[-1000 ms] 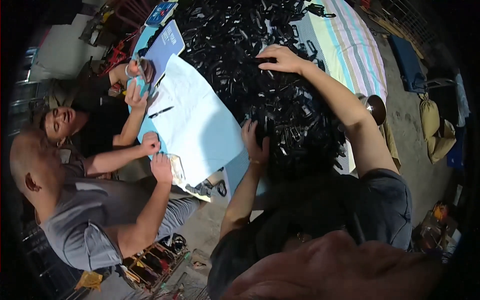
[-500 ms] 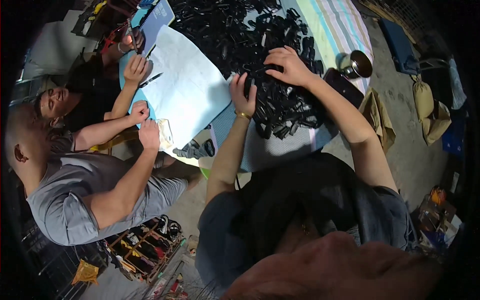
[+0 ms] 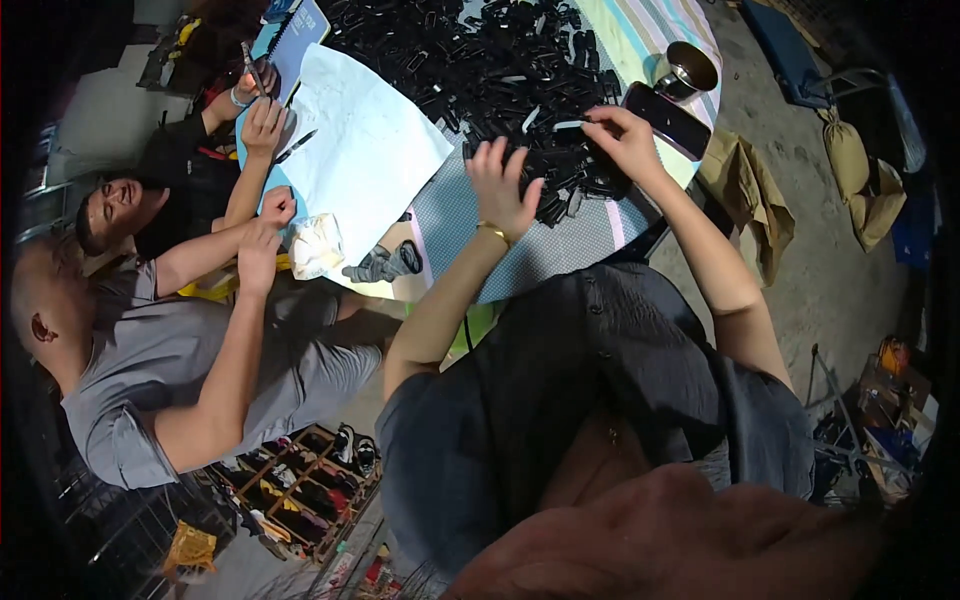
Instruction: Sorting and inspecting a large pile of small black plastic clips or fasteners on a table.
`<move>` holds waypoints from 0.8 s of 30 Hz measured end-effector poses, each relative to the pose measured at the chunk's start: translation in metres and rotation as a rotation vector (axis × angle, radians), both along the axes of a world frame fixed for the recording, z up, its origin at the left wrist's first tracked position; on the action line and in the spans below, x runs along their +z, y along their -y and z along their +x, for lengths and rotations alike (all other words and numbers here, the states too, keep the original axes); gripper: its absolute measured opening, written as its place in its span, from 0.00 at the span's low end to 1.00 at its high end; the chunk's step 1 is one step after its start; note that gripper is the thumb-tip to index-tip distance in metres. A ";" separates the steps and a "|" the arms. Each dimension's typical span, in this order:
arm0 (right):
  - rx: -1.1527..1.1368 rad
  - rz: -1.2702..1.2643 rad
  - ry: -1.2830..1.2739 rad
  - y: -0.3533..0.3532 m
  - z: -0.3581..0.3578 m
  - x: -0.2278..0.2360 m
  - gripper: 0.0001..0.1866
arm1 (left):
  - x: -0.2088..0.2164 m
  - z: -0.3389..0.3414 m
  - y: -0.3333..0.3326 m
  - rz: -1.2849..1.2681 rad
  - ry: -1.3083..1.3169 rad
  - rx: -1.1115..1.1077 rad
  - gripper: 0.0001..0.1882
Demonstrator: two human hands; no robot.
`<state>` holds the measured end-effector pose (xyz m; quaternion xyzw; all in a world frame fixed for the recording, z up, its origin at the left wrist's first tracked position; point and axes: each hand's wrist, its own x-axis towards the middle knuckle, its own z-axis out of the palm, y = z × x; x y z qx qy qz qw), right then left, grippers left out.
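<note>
A broad heap of small black pieces (image 3: 470,65), glossy and oblong, covers the middle of the table; their exact kind is too small to tell. My left hand (image 3: 503,190) lies at the near edge of the heap, fingers spread, holding nothing that shows. To its right, my right hand (image 3: 628,148) reaches over the heap with thumb and forefinger drawn together. From those fingertips a small light-coloured strip-like piece (image 3: 568,125) sticks out to the left. Some pieces near my hands are hidden beneath the fingers.
A large white sheet (image 3: 365,150) with a pen (image 3: 297,145) spreads left of the heap. Two people sit on that side, hands at the table edge. A metal cup (image 3: 688,70) and a dark phone (image 3: 668,120) stand at right. Grey gloves (image 3: 385,262) lie near the front edge.
My right hand has drawn nearer and now pinches a light-coloured piece. My left hand has spread its fingers at the heap's edge. The view has shifted, and the seated person's forearm has moved left.
</note>
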<state>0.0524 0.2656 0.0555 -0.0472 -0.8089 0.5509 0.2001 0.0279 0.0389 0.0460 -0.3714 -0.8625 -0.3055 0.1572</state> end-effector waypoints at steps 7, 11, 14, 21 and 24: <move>0.086 -0.621 0.265 0.028 0.051 -0.016 0.10 | 0.010 0.019 -0.048 0.159 0.341 -0.200 0.18; 0.143 -0.562 0.366 0.027 0.080 -0.024 0.09 | 0.000 0.035 -0.045 0.177 0.500 -0.267 0.15; 0.224 -0.581 0.330 0.023 0.099 -0.033 0.10 | -0.016 0.047 -0.045 0.273 0.982 -0.252 0.16; -0.228 0.458 0.057 -0.003 0.122 -0.012 0.13 | -0.009 0.049 -0.049 -0.041 0.301 -0.246 0.15; -0.279 0.603 0.081 -0.022 0.121 -0.023 0.12 | -0.037 0.050 -0.041 -0.321 0.077 -0.259 0.16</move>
